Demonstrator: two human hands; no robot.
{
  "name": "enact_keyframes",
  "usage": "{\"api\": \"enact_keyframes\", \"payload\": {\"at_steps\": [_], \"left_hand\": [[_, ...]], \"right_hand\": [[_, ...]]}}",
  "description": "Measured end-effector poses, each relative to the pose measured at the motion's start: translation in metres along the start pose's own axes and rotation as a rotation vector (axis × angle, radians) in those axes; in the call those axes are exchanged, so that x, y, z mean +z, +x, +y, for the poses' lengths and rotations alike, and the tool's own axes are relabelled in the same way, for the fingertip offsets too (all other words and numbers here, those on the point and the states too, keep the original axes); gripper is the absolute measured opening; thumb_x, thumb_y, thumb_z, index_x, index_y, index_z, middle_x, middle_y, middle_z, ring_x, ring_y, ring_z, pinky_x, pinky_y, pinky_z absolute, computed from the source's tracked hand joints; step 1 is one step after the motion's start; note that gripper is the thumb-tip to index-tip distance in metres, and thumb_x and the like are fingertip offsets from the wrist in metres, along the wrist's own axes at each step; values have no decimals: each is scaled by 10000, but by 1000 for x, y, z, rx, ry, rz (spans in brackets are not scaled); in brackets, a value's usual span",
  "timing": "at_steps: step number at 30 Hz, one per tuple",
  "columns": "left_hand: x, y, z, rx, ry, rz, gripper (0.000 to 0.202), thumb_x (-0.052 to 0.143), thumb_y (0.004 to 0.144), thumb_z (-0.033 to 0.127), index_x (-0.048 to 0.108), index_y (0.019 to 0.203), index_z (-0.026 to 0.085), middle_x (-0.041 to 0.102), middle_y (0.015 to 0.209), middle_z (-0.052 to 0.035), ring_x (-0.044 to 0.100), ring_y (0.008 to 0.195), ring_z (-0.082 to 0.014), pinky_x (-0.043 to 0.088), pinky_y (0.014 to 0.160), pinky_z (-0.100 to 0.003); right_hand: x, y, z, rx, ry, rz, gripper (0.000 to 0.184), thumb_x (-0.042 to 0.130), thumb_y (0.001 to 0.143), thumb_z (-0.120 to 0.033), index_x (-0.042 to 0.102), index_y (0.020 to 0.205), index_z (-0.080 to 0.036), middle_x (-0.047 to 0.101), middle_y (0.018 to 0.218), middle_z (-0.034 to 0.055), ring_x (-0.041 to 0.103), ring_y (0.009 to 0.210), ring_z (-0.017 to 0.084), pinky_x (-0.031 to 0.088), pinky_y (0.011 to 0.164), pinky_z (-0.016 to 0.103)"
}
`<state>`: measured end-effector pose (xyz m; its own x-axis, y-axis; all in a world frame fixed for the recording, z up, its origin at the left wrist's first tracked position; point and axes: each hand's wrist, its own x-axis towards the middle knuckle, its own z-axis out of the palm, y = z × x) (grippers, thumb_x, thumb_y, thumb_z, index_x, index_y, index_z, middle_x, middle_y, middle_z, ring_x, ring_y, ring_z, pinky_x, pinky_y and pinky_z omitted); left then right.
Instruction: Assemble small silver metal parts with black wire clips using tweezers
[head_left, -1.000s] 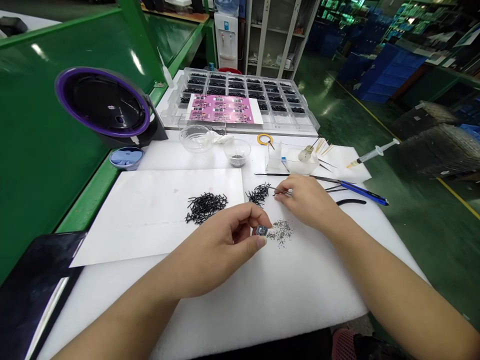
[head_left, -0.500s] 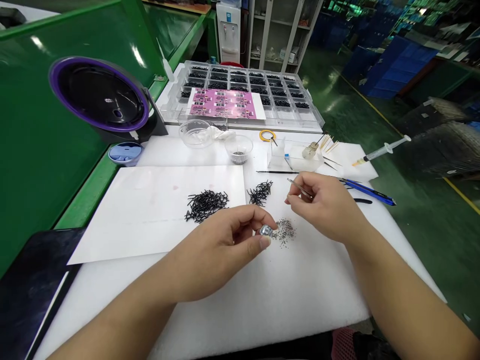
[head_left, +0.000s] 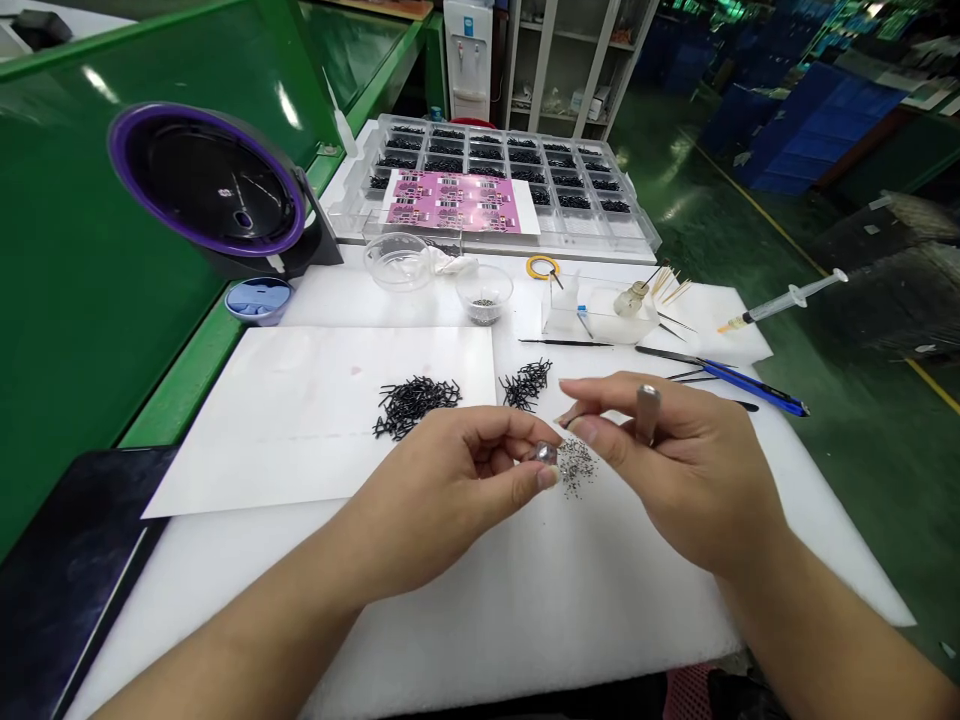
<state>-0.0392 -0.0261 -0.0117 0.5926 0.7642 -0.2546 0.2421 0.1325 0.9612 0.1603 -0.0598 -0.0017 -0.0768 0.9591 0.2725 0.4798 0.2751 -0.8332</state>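
Note:
My left hand [head_left: 457, 490] is closed, pinching a small shiny silver metal piece [head_left: 545, 454] between thumb and fingertips. Close to its right, my right hand [head_left: 675, 460] is closed on a silver metal tool [head_left: 648, 408], whose flat end sticks up between the fingers. The rest of the tool is hidden. Its thumb and index fingertip meet beside the silver piece, around a tiny dark bit [head_left: 568, 421] too small to name. Below the fingertips, tiny metallic grains [head_left: 577, 468] lie scattered on the white surface. Short black sticks form a small pile [head_left: 526, 384] and a larger pile [head_left: 416, 405].
A white sheet [head_left: 300, 400] lies at left. Behind are clear dishes [head_left: 484, 296], yellow tape [head_left: 542, 266], a clear box [head_left: 555, 315], a syringe [head_left: 795, 295] and a blue-handled cutter [head_left: 757, 388]. A compartment tray [head_left: 600, 240] stands at the back, a purple-rimmed fan [head_left: 206, 185] at left.
My right hand has turned and come closer to the left hand, its fingertips now beside the silver piece. The tool now points up from between the fingers. The view has shifted slightly.

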Motion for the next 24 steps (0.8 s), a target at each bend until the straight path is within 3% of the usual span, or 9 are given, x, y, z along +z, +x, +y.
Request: {"api": "enact_keyframes", "payload": {"at_steps": [5, 13, 17, 24], "left_hand": [[2, 0, 2, -9, -21, 44, 221, 710, 844, 350, 742, 1023, 224, 657, 762, 29, 541, 679, -90, 440, 604, -189], [4, 0, 3, -25, -84, 50, 188, 751, 801, 294, 772, 977, 232, 675, 725, 41, 541, 650, -64, 437, 570, -128], [4, 2, 5, -57, -97, 65, 224, 786, 746, 247, 774, 968, 212, 673, 711, 38, 539, 630, -64, 433, 552, -124], [3, 1, 7, -58, -52, 50, 200, 757, 768, 270, 775, 950, 188, 662, 695, 14, 515, 610, -75, 411, 531, -145]], "right_hand": [[4, -3, -7, -99, -66, 78, 169, 735, 815, -101, 721, 892, -251, 713, 836, -99, 623, 684, 28, 482, 586, 102], [2, -3, -11, -164, -106, 52, 453, 665, 701, 106, 739, 953, -263, 704, 844, -130, 598, 679, 6, 478, 639, 82], [2, -4, -12, -168, -102, 37, 455, 651, 692, 114, 737, 940, -257, 695, 816, -136, 584, 661, 5, 476, 643, 81], [2, -4, -11, -143, -87, 21, 470, 636, 695, 109, 730, 936, -283, 691, 813, -137, 587, 661, 27, 477, 619, 116]]}}
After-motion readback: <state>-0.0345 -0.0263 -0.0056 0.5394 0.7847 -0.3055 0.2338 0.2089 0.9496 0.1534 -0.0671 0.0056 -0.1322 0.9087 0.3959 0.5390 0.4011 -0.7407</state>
